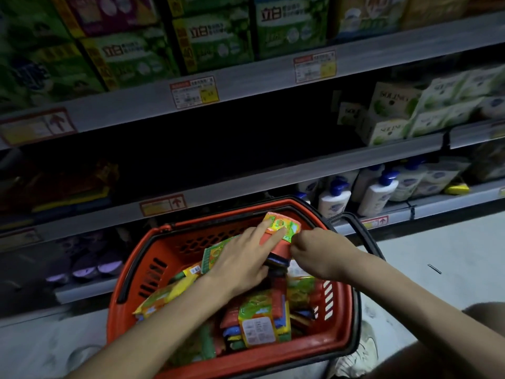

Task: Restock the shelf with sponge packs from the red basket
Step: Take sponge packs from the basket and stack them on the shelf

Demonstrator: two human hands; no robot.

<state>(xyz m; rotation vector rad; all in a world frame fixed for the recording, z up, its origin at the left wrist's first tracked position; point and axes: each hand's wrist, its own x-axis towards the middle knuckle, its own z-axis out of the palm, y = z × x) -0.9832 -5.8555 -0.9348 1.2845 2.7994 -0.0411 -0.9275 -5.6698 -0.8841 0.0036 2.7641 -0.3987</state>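
In a dim shop aisle, grey shelves (254,180) stood over a pale floor (442,242), where the basket (116,313) sat. Your left hand (240,258) laid straight fingers across a pack (284,224), thumb against its near edge. Your right hand (319,253), fingers curled, gripped its right end. The orange-and-green pack was at the basket's far rim, above other packs (259,321).

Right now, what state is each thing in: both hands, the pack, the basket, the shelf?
sponge pack: raised above the rest, held in both hands.
left hand: fingers flat on top of the pack, thumb under it, holding.
right hand: curled, gripping the pack's right end.
red basket: well stocked with packs, handles down.
shelf: mostly a dark gap, not yet filled.
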